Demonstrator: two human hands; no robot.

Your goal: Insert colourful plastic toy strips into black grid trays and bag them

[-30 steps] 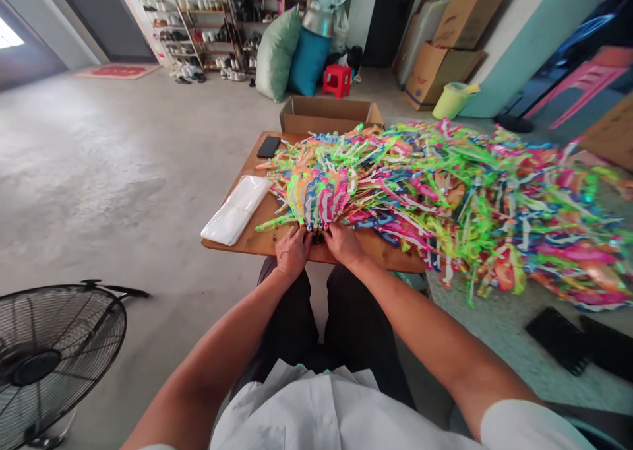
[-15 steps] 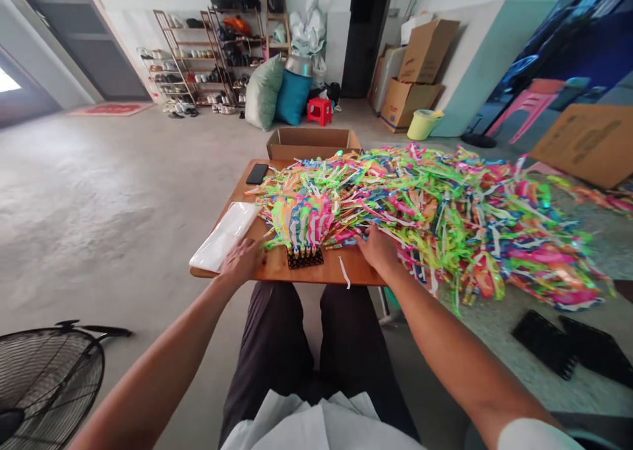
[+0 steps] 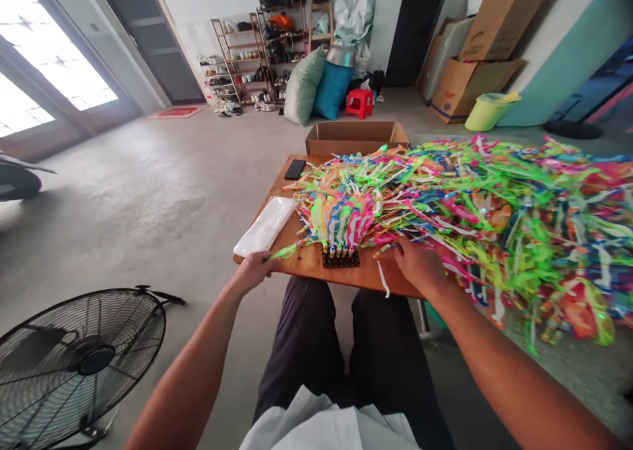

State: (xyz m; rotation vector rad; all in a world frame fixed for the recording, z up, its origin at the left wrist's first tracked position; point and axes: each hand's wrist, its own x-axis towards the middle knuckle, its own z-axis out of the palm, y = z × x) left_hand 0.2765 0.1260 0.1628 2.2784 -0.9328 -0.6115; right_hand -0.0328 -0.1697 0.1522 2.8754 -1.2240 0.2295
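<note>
My left hand [image 3: 254, 270] is at the front left edge of the wooden table [image 3: 301, 262], its fingers closed on one end of a slim green plastic strip toy [image 3: 285, 251]. My right hand [image 3: 419, 264] rests at the near edge of a big heap of bright strip toys [image 3: 469, 206]. Its fingertips are together by a toy's end, but what they hold is hidden. Between my hands stands a small black grid holder [image 3: 341, 260] with several toys [image 3: 343, 222] upright in it, fanned by colour. A loose white strip [image 3: 383, 280] hangs over the front edge.
A stack of clear plastic bags [image 3: 266, 227] and a phone [image 3: 295, 169] lie on the table's left side. Behind it is an open cardboard box [image 3: 356, 134]. A black floor fan [image 3: 93, 359] stands at lower left. Shoe racks [image 3: 242, 61] line the back wall.
The view has swung to the left. My left hand has moved off the plastic bags and has taken hold of a green strip toy. My right hand stays by the heap.
</note>
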